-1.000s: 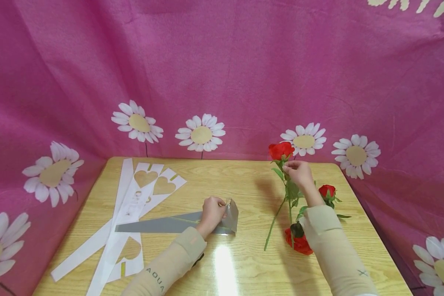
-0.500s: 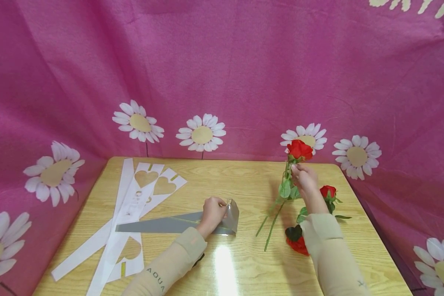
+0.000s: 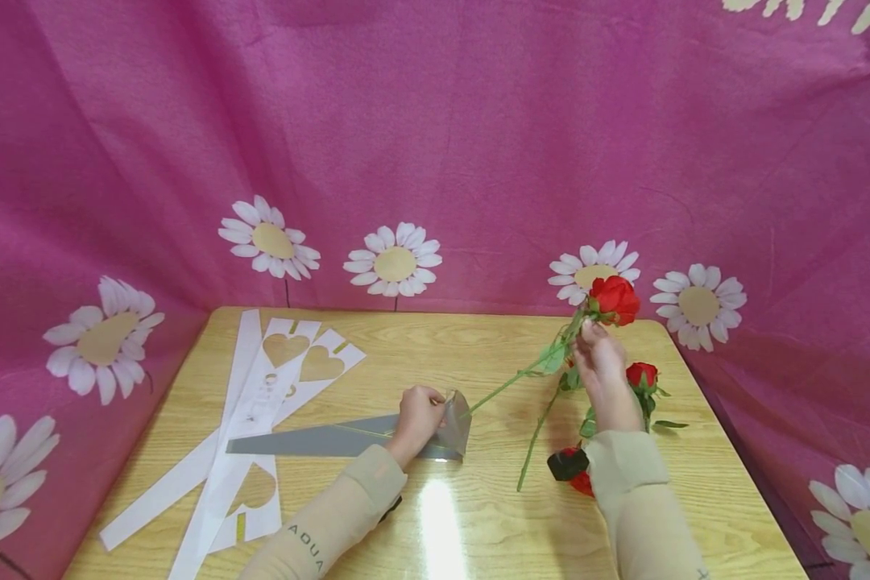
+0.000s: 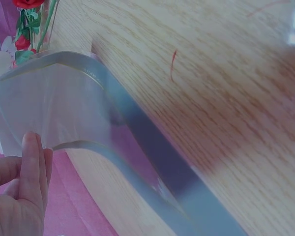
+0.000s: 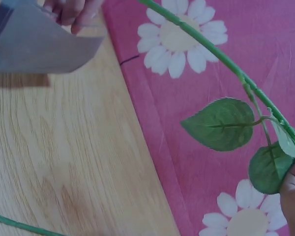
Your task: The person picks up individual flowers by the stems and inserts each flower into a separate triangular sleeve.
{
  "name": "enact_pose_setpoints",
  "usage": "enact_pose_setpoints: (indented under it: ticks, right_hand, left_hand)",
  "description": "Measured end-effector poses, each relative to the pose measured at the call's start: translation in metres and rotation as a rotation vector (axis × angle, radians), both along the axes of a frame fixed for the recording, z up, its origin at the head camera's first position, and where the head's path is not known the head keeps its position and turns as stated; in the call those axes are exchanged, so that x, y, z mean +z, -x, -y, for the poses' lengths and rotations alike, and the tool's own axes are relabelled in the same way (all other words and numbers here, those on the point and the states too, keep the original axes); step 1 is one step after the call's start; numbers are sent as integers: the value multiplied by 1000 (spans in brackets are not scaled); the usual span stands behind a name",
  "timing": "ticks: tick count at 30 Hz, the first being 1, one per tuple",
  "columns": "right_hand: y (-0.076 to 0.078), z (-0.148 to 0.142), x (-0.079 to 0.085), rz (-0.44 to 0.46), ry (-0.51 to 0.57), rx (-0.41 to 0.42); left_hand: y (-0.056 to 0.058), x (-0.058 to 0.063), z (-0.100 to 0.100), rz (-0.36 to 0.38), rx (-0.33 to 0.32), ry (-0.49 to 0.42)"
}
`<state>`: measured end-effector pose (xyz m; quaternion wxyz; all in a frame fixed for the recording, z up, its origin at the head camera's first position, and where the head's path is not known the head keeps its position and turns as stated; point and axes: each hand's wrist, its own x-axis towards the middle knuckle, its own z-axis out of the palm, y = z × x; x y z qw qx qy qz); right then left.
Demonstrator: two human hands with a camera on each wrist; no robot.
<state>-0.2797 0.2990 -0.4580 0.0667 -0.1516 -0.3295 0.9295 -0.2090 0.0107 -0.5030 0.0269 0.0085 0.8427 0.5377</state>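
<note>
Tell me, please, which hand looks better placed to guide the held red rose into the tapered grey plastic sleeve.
Probably the right hand: it grips the red rose by its green stem, which slants toward the tapered grey plastic sleeve, whose wide end the left hand holds.

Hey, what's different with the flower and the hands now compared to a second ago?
The right hand has tilted its rose: the bloom moved right, while the stem swung left and up, toward the wide end of the grey wrapper. Nothing was let go. The left hand still grips the wrapper, and the white wrappers haven't moved.
</note>
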Motion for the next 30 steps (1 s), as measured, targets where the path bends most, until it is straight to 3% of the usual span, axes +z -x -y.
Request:
enact_pose_setpoints:
  ticks: [3,4,11,16,19,23,30]
  right_hand:
    - [-34,41,53,42,-75,-77]
    - [-38,48,58,12,-114,-88]
    - [-42,74,58,-149,-331,-139]
    - [-46,90,55,-231,-595,-153]
    - [-48,99,54,-255,-723,-165]
    - [-54,109,53,-290,-792,-157]
    - [-69,127,65,-310,-989,-176]
  left_hand:
    - [0,0,-1,6,1,6]
    - [0,1,-1,6,-1,9]
    - [-1,4,-2,-10,-12,24]
    - [-3,5,-4,-34,-27,50]
    - [-3,6,-5,-34,-31,51]
    - [-3,8,-6,-33,-30,51]
    - [-3,14,-7,-109,-53,125]
